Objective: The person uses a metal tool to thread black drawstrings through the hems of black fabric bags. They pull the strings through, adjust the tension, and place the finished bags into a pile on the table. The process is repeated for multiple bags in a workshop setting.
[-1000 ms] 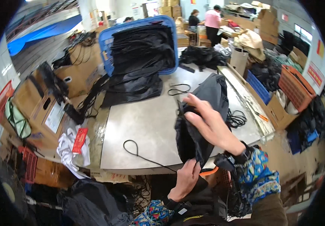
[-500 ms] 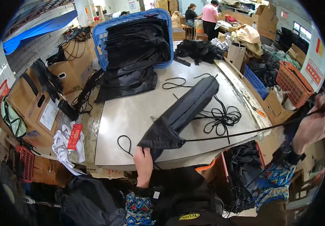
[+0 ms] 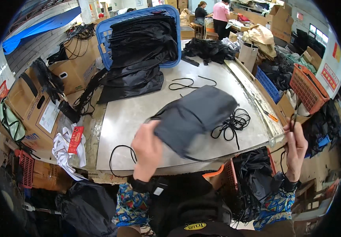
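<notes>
My left hand (image 3: pixel 147 150) grips the near end of a dark grey fabric bag (image 3: pixel 196 116) and holds it lifted and blurred above the metal table (image 3: pixel 131 114). Out to the right, past the table's edge, my right hand (image 3: pixel 295 144) is raised and pinches a thin black cord (image 3: pixel 291 120). A tangle of black cords (image 3: pixel 233 122) lies on the table just right of the bag. One black cord loop (image 3: pixel 119 156) curls at the near edge beside my left wrist.
A blue basket (image 3: pixel 139 35) stuffed with black fabric stands at the table's far end, with more fabric spilling out. Cardboard boxes (image 3: pixel 32 102) crowd the left; orange (image 3: pixel 308 87) and blue crates stand right. An orange crate of black cords (image 3: pixel 253 173) sits below. Two people (image 3: pixel 214 14) work far back.
My left hand rose from the table's near edge and lifted the bag's end. My right hand, far out right while pulling the cord, came back closer to the table.
</notes>
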`<state>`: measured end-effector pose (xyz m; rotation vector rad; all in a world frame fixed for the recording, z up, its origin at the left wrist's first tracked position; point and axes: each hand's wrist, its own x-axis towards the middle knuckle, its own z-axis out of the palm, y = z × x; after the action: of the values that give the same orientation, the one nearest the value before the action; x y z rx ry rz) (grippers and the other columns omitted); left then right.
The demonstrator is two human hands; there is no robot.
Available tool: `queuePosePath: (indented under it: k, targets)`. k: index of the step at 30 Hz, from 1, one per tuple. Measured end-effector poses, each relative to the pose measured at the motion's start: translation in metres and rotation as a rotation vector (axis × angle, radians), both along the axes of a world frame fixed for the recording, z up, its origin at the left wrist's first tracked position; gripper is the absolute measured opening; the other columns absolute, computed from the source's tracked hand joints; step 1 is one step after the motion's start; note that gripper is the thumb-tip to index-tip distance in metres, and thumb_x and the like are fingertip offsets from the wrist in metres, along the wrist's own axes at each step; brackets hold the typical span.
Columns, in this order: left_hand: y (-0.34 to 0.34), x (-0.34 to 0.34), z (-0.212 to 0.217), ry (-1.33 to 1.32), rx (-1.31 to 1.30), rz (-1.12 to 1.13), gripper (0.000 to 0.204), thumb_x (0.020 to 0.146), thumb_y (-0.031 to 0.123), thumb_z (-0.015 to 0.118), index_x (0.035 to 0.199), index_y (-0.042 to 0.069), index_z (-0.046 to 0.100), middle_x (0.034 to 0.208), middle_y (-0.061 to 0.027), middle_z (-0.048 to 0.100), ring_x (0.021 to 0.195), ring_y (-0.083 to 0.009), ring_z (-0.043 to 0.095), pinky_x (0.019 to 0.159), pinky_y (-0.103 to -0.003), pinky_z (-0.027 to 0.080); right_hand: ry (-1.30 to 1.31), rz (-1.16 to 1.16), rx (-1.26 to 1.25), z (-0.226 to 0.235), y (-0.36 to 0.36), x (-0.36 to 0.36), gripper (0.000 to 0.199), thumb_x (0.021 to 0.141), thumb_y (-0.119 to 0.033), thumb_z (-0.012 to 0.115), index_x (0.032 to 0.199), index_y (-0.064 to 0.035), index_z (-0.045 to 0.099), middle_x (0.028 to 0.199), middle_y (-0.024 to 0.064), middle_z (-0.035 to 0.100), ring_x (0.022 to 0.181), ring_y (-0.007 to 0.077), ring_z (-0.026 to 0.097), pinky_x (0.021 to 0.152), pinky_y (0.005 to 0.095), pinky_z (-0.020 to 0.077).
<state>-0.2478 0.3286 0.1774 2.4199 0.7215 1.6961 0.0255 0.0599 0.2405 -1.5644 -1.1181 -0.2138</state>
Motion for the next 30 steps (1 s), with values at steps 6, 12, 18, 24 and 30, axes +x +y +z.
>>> queuePosePath:
  k: [6, 12, 18, 24, 30]
  targets:
    - [0.064, -0.062, -0.042, -0.949, -1.079, -0.163, 0.022, 0.092, 0.011, 0.046, 0.101, -0.004, 0.060, 0.089, -0.0087, 0.063, 0.078, -0.0197, 0.062, 0.067, -0.032, 0.050, -0.373, -0.152, -0.462, -0.046, -0.015, 0.056, 0.022, 0.084, 0.002, 0.058, 0.106, 0.0016, 0.062, 0.087, 0.0125, 0.060, 0.075, 0.0243, 0.058, 0.068, 0.0312, 0.0455]
    - [0.064, -0.103, -0.108, -0.841, -1.234, 0.327, 0.031, 0.088, 0.019, 0.044, 0.101, -0.004, 0.060, 0.093, -0.0140, 0.061, 0.078, -0.0243, 0.061, 0.068, -0.037, 0.052, -0.432, 0.070, -0.612, -0.055, -0.006, 0.035, 0.022, 0.079, 0.001, 0.063, 0.101, 0.0004, 0.064, 0.082, 0.0145, 0.057, 0.074, 0.0286, 0.058, 0.065, 0.0342, 0.0456]
    - [0.066, -0.097, -0.119, -0.979, -0.952, 0.343, 0.029, 0.092, 0.015, 0.049, 0.102, -0.009, 0.061, 0.098, -0.0121, 0.065, 0.089, -0.0196, 0.056, 0.080, -0.033, 0.044, -0.223, -0.066, -0.419, -0.107, 0.012, 0.059, 0.018, 0.084, 0.004, 0.052, 0.101, 0.0039, 0.060, 0.088, 0.0166, 0.053, 0.081, 0.0261, 0.054, 0.069, 0.0323, 0.0438]
    - [0.068, -0.139, -0.087, -1.241, -0.661, 0.332, 0.027, 0.095, 0.013, 0.045, 0.101, -0.006, 0.062, 0.094, -0.0097, 0.064, 0.081, -0.0173, 0.055, 0.078, -0.032, 0.045, -0.460, -0.192, -0.403, -0.100, 0.007, 0.118, 0.018, 0.092, 0.001, 0.048, 0.109, 0.0029, 0.053, 0.094, 0.0178, 0.055, 0.087, 0.0303, 0.055, 0.078, 0.0317, 0.0443]
    - [0.059, -0.139, -0.092, -0.687, -0.541, 0.748, 0.023, 0.091, 0.012, 0.049, 0.099, -0.008, 0.060, 0.096, -0.0121, 0.064, 0.081, -0.0199, 0.056, 0.075, -0.033, 0.044, -0.495, -0.016, -0.421, -0.082, 0.076, 0.027, 0.024, 0.090, 0.000, 0.050, 0.114, -0.0014, 0.052, 0.103, 0.0213, 0.059, 0.094, 0.0360, 0.059, 0.080, 0.0368, 0.0461]
